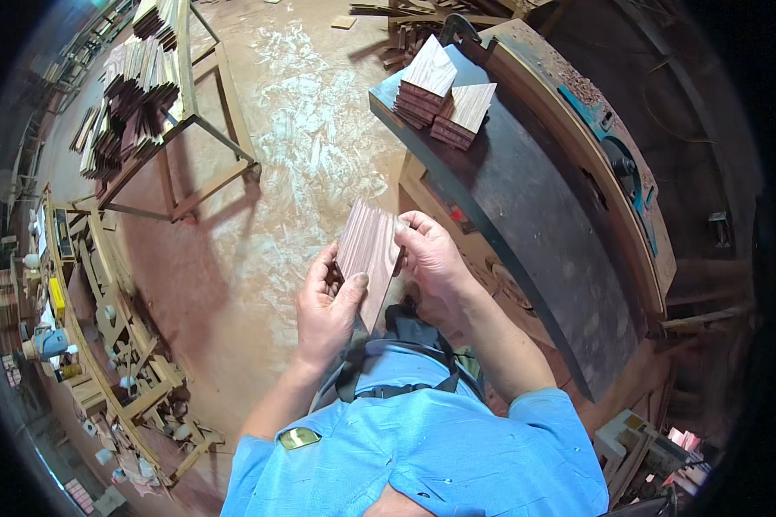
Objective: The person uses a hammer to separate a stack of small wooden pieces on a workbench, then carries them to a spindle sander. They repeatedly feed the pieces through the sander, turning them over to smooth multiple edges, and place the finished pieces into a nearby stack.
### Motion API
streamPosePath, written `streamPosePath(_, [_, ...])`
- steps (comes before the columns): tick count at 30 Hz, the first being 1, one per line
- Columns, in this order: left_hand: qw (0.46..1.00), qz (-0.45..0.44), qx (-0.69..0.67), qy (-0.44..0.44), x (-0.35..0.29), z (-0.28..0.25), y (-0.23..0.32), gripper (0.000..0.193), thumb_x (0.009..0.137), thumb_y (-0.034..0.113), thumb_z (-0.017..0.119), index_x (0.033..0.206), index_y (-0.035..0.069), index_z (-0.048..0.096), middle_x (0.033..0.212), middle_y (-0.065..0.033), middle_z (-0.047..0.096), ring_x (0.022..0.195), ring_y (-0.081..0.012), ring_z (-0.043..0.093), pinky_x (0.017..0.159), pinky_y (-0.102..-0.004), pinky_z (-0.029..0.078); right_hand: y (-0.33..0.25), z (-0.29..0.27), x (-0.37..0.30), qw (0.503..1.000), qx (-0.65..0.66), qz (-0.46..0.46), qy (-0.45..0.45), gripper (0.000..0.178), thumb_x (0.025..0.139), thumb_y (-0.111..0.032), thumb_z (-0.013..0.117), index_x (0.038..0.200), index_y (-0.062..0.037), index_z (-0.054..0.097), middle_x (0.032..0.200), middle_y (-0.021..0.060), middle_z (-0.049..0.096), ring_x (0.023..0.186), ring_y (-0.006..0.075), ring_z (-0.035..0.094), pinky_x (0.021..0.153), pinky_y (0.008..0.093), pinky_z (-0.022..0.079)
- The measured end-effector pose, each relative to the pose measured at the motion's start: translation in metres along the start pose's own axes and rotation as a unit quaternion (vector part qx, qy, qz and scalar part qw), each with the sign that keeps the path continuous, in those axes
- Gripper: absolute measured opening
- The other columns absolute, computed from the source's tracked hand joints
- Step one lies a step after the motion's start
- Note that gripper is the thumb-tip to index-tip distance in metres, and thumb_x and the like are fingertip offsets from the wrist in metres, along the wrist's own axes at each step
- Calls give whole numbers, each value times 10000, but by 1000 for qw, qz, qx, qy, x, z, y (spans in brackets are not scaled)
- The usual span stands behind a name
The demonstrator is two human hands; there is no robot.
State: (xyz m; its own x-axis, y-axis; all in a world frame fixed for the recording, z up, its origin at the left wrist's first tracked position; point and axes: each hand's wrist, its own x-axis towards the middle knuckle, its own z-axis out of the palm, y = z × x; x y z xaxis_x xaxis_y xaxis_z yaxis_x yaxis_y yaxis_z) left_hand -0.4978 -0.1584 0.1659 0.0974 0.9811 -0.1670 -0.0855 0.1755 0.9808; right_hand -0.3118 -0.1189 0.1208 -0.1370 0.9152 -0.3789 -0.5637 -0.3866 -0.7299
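Observation:
In front of my body I hold a wooden board with reddish-brown grain and slanted ends, tilted up between both hands. My left hand is closed on its lower left side, the thumb lying across the face. My right hand pinches the right edge near the upper corner. The fingers behind the board are partly hidden. Ahead to the right, two stacks of similar slant-ended boards, a taller stack and a lower stack, sit on the far end of a dark machine table.
A long wooden fence with sawdust and teal fittings runs along the machine table's right side. At the far left, a frame stand carries many loose wood strips. Offcuts fill a wooden rack at lower left. Pale dust marks the floor.

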Motion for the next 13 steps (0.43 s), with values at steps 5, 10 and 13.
streamPosePath(5, [997,37,64,10,-3,8,1,544,919,21,625,1414,-62,417,1178,-129,614,981,-147,631,778,-263,540,8,-11,8,999,33,33,-22,187,973,-215,637,1078,-75,571,881,20,637,737,111,620,621,279,528])
streamPosePath(10, [975,100,200,13,-9,4,-7,606,887,19,672,1426,-64,408,1183,-152,634,1006,-189,663,831,-311,559,8,-8,13,996,76,35,-36,211,985,-230,635,1148,-109,575,942,-1,637,804,94,617,673,280,534])
streamPosePath(13, [942,148,300,-18,-6,2,7,657,875,68,713,1445,-35,403,1252,-199,619,1105,-258,646,904,-351,547,5,-9,13,994,103,35,-33,232,982,-206,636,1183,-111,569,1024,12,655,891,122,645,723,290,551])
